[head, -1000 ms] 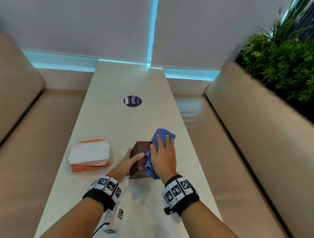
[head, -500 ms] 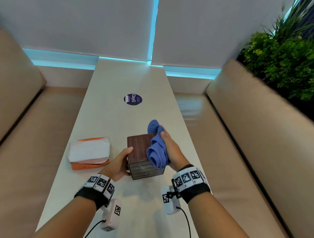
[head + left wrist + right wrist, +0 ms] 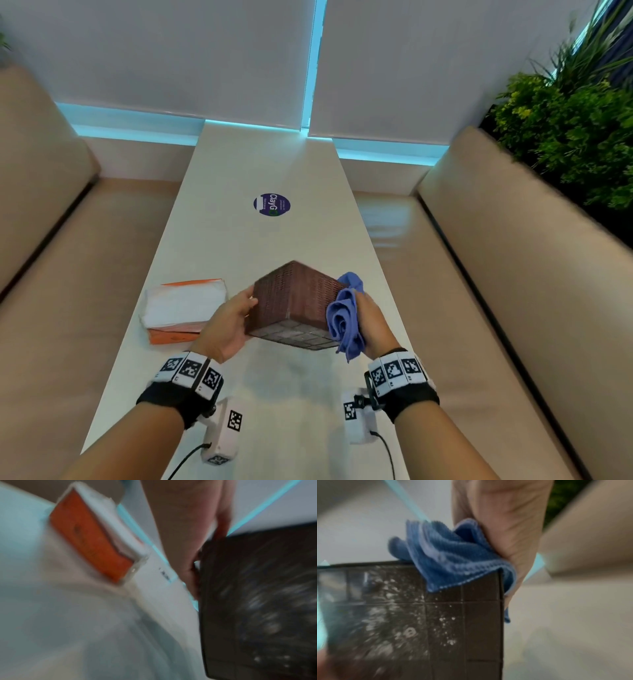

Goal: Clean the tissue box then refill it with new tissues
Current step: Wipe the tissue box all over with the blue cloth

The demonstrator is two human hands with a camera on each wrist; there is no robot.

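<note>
A brown woven tissue box (image 3: 294, 301) hangs tilted above the white table (image 3: 267, 164), its gridded underside facing me. My left hand (image 3: 229, 323) grips its left side, thumb on the near face. My right hand (image 3: 371, 318) holds a bunched blue cloth (image 3: 344, 318) against the box's right side. The right wrist view shows the cloth (image 3: 453, 557) lying over the box's edge and the dusty underside of the box (image 3: 423, 622). In the left wrist view the box (image 3: 257, 601) is dark and blurred beside my fingers (image 3: 193, 574).
An orange and white pack of tissues (image 3: 181, 310) lies on the table left of the box, also in the left wrist view (image 3: 96, 540). A round purple sticker (image 3: 271, 204) sits farther up the table. Beige benches (image 3: 513, 291) flank both sides; green plants (image 3: 565, 130) stand at the right.
The box has been lifted off the table and turned so its underside faces me. My right hand moved with the cloth from the box's top to its right side.
</note>
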